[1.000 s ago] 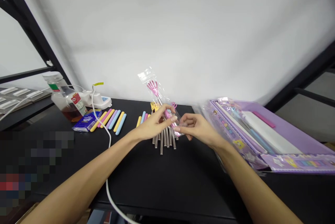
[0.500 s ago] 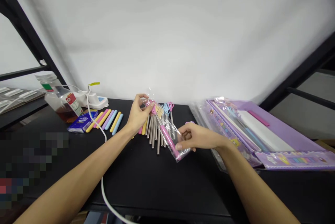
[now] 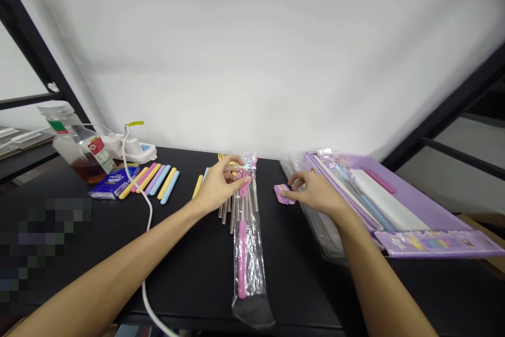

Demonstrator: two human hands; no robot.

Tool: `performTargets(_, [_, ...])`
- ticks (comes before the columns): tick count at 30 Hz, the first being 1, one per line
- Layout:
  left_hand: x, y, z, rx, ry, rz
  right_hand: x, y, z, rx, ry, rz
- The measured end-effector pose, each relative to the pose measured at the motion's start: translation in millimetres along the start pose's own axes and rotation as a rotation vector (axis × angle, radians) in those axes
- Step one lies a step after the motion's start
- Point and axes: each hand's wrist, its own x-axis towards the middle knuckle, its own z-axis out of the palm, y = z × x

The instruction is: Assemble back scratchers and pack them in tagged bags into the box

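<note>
Wrapped pink scratcher (image 3: pixel 242 258) has swung from a slant to nearly straight, handle toward the front edge; the right hand (image 3: pixel 315 192) has left its lower end and shifted rightward.

Largest item: black table (image 3: pixel 300 284). On its right, purple tray (image 3: pixel 418 205), holding a white panel and slim coloured items; clear plastic bags (image 3: pixel 325 234) along its left side. Far left, tilted bottle (image 3: pixel 74 153) with brown liquid, near a white power strip (image 3: pixel 144 153). White cable (image 3: pixel 150 211) crosses the blue pack (image 3: pixel 114 182) and runs to the front edge.

Hands apart. Left hand (image 3: pixel 216 184): thumb and fingers closed on the scratcher's pink head through its clear sleeve, mid-table. Metal rods (image 3: pixel 232 221) lie beneath and beside that hand, partly hidden.

Coloured sticks (image 3: pixel 155 182), yellow, pink, purple and blue, lie in a row beside the blue pack. Smallest: pink card (image 3: pixel 284 194), pinched in the right hand between scratcher and bags.
</note>
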Motion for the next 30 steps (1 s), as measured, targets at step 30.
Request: performTargets(30, [-6.6, 5.9, 0.3, 0.166, -0.136, 0.059, 1.2, -9.3, 6.5, 0.214, 0.164, 0.029])
